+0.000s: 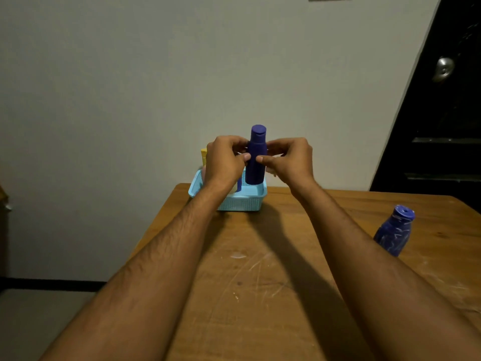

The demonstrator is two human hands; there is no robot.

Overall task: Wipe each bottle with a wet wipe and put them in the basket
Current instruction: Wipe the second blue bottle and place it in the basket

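Lowest in the frame lay the scratched, matte wooden table (260, 282), our two bare forearms stretched across it; at the right edge a squat blue plastic bottle with pale streaks and a round cap (394, 230) stood alone, well apart from the rest and, we judged, not yet wiped. Further up, at the centre, our left hand (225, 162) and right hand (289, 160) pinched a tall, smooth dark-blue cylindrical bottle with a flip cap (256, 155) between thumbs and fingertips from either side; it stood upright in the light-blue perforated plastic basket (244, 201). A wipe was hardly visible. A yellow-capped container (203, 155) showed behind our left hand. We judged the tall bottle top-heavy; a careless release could tip it over the shallow rim or against its neighbours.
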